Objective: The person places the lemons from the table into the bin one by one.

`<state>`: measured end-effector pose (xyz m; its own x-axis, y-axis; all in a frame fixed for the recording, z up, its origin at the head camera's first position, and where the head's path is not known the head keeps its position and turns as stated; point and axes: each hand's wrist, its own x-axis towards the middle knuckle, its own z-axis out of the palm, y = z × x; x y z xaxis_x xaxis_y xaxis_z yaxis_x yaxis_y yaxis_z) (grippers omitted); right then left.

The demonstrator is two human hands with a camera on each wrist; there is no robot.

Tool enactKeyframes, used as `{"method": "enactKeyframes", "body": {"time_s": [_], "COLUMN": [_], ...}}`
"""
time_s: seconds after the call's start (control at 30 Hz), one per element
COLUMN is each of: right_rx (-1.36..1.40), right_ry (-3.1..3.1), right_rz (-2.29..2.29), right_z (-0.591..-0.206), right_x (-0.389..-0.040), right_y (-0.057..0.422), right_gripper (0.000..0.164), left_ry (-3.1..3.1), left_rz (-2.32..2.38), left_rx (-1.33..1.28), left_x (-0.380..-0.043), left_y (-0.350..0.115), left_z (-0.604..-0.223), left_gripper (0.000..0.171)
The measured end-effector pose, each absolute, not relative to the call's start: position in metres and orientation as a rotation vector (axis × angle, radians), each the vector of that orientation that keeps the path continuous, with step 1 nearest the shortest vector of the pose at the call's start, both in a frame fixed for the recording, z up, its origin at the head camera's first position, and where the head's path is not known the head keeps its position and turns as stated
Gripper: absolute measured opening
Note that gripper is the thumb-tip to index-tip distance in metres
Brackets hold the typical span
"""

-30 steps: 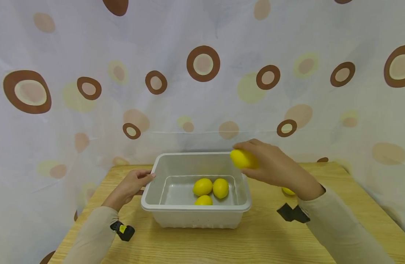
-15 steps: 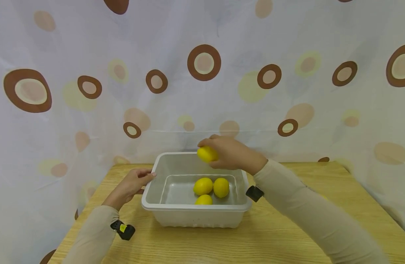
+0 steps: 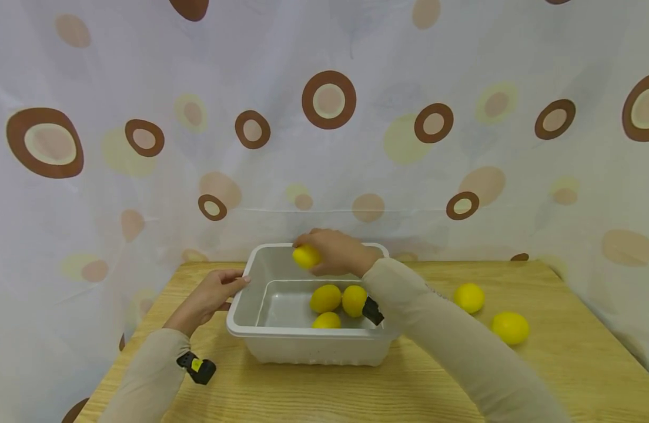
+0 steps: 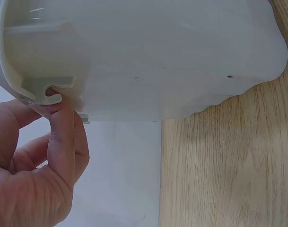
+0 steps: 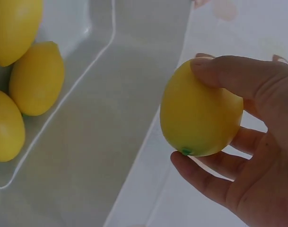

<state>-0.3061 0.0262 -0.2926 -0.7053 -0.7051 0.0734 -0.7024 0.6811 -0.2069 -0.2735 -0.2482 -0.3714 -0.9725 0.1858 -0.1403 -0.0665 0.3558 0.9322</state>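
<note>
A: Grip first.

B: Right hand (image 3: 337, 251): one, curled part-closed round a single yellow lemon (image 5: 200, 109), thumb opposite fingers. Left hand (image 3: 213, 292): one, thumb and fingers pinching the left rim of a pale tub (image 3: 316, 348); carries no fruit.

A: Position of the held lemon?

B: Above the tub, toward its back wall, apart from the fruit inside. Whether it is below rim level, I cannot tell.

A: Changes over the last half second?

B: Lemon: further left, slightly lower. Right sleeve (image 3: 446, 335): swung left with it, uncovering two loose lemons, one farther back (image 3: 469, 298), one nearer (image 3: 509, 328). Left hand: same place.

A: Tub contents?

B: Three lemons, grouped close, right of centre: rear left (image 3: 325, 298), rear right (image 3: 354, 301), front (image 3: 327, 321), the last part-hidden by the front rim. Unmoved.

A: Bearing on the work?

B: My judgement: carrying across looks nearly complete, letting go outstanding; the loose pair, on the wooden table (image 3: 425, 390) right of the tub, remains unhandled.
</note>
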Motion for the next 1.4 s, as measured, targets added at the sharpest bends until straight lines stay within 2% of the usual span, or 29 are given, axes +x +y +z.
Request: {"method": "enactKeyframes", "body": {"time_s": [0.73, 1.1, 1.4], "right_rx": [-1.124, -1.125, -1.004], "right_ry": [2.846, 2.734, 2.702], "right_rz": [-0.269, -0.443, -0.445], "right_z": [-0.347, -0.371, -0.374], "right_x": [-0.334, -0.348, -0.339], "right_y": [0.002, -0.006, -0.010], "right_gripper": [0.051, 0.050, 0.047], "left_ry": [2.384, 2.413, 2.419], "left_rz": [1.679, 1.659, 1.650], "left_rx": [0.097, 0.046, 0.039], "left_x": [-0.278, -0.279, -0.277], "left_y": [-0.245, -0.247, -0.249], "left_z": [-0.377, -0.376, -0.376], "left_gripper": [0.051, 0.051, 0.051]}}
